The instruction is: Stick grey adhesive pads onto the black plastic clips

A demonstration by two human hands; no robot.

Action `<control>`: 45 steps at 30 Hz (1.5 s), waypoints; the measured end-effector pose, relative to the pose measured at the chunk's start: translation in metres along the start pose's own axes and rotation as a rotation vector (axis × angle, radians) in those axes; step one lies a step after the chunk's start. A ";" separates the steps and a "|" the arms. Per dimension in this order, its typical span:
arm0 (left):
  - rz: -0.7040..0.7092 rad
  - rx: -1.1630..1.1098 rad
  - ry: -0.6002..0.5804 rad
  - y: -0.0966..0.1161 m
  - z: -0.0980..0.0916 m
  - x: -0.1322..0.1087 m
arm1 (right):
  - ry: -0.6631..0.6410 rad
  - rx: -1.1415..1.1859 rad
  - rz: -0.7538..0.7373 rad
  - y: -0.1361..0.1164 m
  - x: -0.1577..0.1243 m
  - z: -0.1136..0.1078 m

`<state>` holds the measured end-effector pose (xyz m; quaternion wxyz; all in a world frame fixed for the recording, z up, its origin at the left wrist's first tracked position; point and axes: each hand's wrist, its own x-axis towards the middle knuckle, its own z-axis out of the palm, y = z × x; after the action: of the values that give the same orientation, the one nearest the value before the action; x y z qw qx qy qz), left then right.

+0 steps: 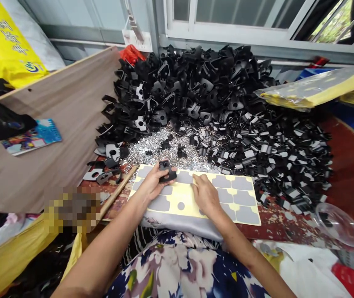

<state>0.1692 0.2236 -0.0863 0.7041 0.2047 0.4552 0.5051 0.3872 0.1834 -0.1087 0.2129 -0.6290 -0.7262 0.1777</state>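
The left hand (152,182) grips a black clip (169,176) while the right hand (206,193), its hold unclear, apparently works at a grey sticker (184,177), calling for a clean lift.

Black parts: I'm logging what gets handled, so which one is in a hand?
The black part in the left hand, above the yellow sheet; those in the heap beyond are unheld.
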 end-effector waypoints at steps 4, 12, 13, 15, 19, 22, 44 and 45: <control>0.039 -0.046 -0.050 -0.007 -0.007 0.004 | -0.070 0.184 -0.011 0.006 0.000 -0.006; 0.022 -0.057 -0.008 -0.005 -0.011 0.011 | -0.463 0.740 -0.214 0.032 0.002 -0.051; 0.026 -0.041 -0.013 -0.003 -0.009 0.008 | -0.410 0.763 -0.181 0.030 0.003 -0.054; 0.042 -0.022 -0.057 0.001 -0.002 -0.004 | -0.253 0.768 -0.090 0.023 0.004 -0.058; 0.000 -0.083 -0.228 0.003 0.016 -0.035 | -0.036 0.692 -0.025 0.002 0.006 -0.060; -0.058 -0.141 -0.268 -0.003 0.029 -0.048 | -0.002 0.662 -0.026 -0.010 0.007 -0.058; -0.045 -0.212 -0.249 -0.020 0.039 -0.047 | 0.053 0.723 0.026 -0.016 0.009 -0.038; -0.047 -0.210 -0.247 -0.020 0.039 -0.047 | 0.054 0.725 0.026 -0.016 0.009 -0.038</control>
<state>0.2091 0.1802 -0.0618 0.7838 0.1798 0.3147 0.5042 0.3927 0.1897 -0.0678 0.4390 -0.5263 -0.6019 0.4099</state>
